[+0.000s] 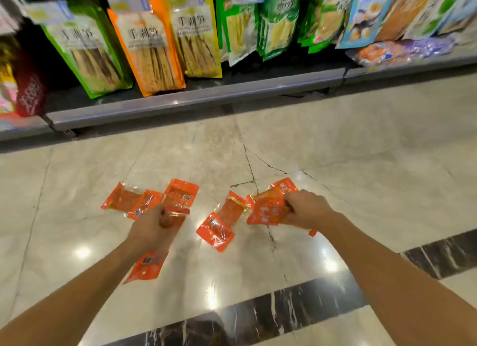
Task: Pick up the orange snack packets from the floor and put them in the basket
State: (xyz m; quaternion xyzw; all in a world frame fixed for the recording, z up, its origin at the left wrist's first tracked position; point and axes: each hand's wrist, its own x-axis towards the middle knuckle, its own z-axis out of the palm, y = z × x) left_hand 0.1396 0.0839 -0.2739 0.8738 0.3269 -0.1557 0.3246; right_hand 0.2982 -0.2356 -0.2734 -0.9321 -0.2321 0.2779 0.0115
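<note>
While both hands are gripping orange snack packets [267, 210] beside the floor crack [249, 162], slick wrappers are threatening to slide free; no basket showing.

Shop aisle. Glossy beige marble floor [361, 144], tile joints and a dark crack running down the middle, bright ceiling-light glare spots. Black marble strip [284, 309] with white veins crosses the near floor diagonally. Low grey metal shelf [196, 100] along the far side, stocked with upright green, orange and yellow snack bags [152, 49], price tags above, blurred.
</note>
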